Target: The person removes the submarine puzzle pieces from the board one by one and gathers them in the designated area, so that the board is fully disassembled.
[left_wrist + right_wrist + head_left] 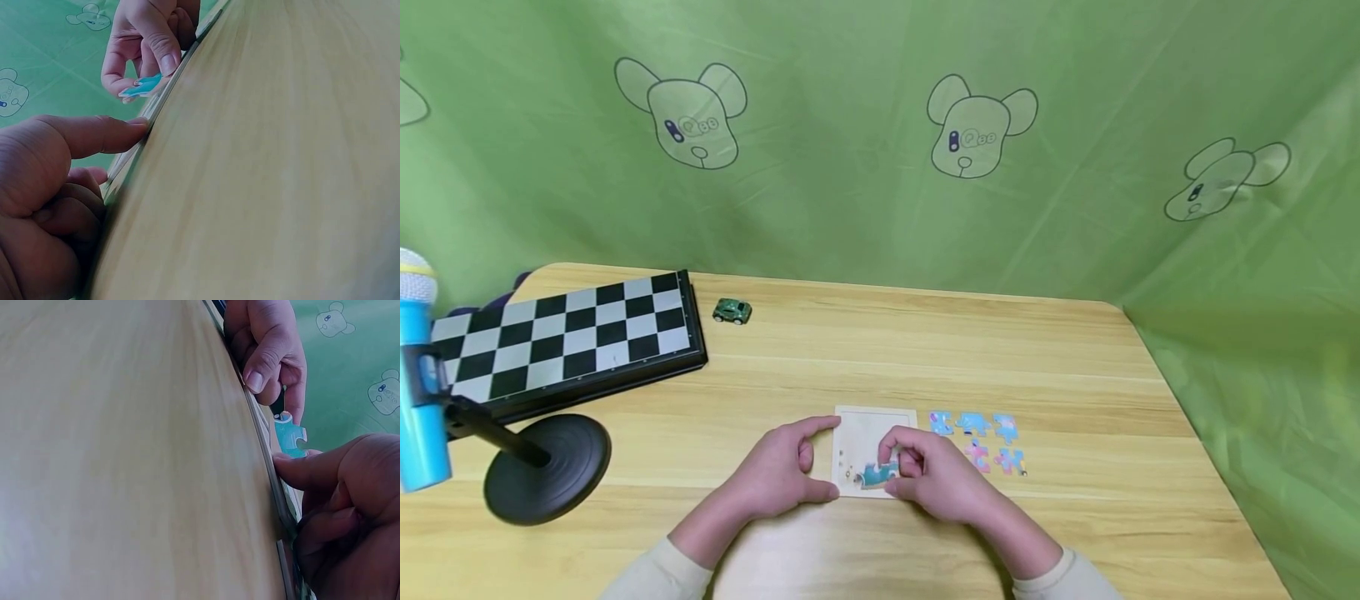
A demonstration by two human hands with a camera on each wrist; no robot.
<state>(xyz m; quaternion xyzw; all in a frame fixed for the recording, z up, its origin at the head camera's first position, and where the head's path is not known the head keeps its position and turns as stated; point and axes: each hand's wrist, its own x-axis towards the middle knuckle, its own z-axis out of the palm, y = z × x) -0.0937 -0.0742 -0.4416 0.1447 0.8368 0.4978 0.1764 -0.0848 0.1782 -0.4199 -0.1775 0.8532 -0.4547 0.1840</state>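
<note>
A small pale wooden puzzle tray (857, 433) lies flat near the table's front edge. My left hand (782, 471) rests against its left side, forefinger at the far corner and thumb at the near one. The other fingers are tucked in, as the left wrist view shows. Over the near right part of the tray, my right hand (936, 475) pinches a teal jigsaw piece (876, 475) between thumb and forefinger. That piece (289, 436) shows a tab and a notch in the right wrist view. My right fingers hide its right end.
Several loose blue and pink jigsaw pieces (973, 423) lie right of the tray. A black-and-white chessboard (580, 329), a green toy car (732, 311) and a blue microphone (418, 392) on a round black stand (550, 471) occupy the left. Green cloth (850, 208) hangs behind the table.
</note>
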